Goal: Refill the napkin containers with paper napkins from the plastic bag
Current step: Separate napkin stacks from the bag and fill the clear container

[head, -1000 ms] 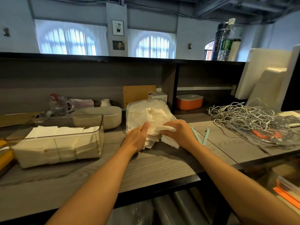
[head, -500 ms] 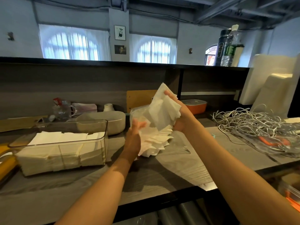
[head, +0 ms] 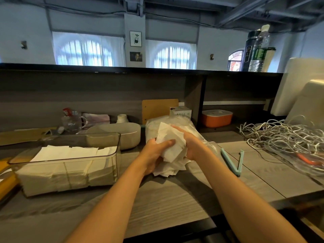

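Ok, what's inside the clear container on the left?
The container holds stacks of white napkins side by side, filling roughly its lower half. Its floor is covered by them, so anything beneath cannot be seen.

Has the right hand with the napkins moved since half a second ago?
Yes. The right hand has dropped with the napkin bunch, from level with the orange box to just above the counter.

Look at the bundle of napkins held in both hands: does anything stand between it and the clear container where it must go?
Nothing visible does. The napkin bundle, held by the left hand and right hand, sits right of the clear container, whose top is open; only bare counter lies between.
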`<state>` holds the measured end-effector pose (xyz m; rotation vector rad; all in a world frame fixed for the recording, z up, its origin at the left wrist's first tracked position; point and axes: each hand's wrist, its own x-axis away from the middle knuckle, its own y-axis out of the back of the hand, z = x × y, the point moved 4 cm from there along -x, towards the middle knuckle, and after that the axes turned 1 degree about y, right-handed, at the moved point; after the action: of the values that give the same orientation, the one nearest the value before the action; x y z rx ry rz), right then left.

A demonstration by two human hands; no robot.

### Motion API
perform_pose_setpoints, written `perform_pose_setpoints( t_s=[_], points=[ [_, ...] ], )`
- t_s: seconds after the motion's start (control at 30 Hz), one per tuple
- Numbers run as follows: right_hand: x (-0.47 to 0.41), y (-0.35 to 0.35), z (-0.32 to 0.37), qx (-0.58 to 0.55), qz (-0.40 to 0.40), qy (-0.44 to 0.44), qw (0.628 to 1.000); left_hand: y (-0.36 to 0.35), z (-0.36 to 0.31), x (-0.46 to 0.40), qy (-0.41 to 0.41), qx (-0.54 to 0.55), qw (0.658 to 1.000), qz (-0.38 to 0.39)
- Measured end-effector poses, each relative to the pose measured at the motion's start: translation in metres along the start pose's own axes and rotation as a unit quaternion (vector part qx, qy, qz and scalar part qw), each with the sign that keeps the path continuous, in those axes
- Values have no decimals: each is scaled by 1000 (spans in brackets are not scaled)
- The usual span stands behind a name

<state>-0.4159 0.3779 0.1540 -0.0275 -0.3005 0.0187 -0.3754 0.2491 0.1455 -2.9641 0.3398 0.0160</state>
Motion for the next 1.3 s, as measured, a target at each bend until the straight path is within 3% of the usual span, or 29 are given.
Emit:
perform_pose_setpoints(
  t_s=[0.13,0.3,0.47,0.53,0.67,0.8,0.93,1.07,1.2,1.3],
  points=[
    [29,-2,5,-67,-17,23,997,4,-2,2,-25,-22,995,-95],
    [21,4,2,-192,65,15,979,19,5,0,36,100,982,-156],
    [29,-2,6,-165,78,58,981,20,2,3,23,196,966,-170],
    [29,-7,4,-131,65,85,986,18,2,3,11,187,968,-165],
    [28,-10,4,-1,-50,142,989,10,2,8,31,142,983,-115],
    [29,-4,11,73,-40,170,982,4,-5,16,54,149,987,-24],
    [30,-15,5,4,24,156,987,-3,1,19,65,133,989,28],
    [32,-7,11,16,-73,207,976,2,-2,18,53,142,988,0],
    [28,1,11,-76,-100,223,967,-2,-3,20,79,220,972,21],
    [31,8,11,-156,-107,237,953,3,-3,15,83,284,955,-6]
  ],
)
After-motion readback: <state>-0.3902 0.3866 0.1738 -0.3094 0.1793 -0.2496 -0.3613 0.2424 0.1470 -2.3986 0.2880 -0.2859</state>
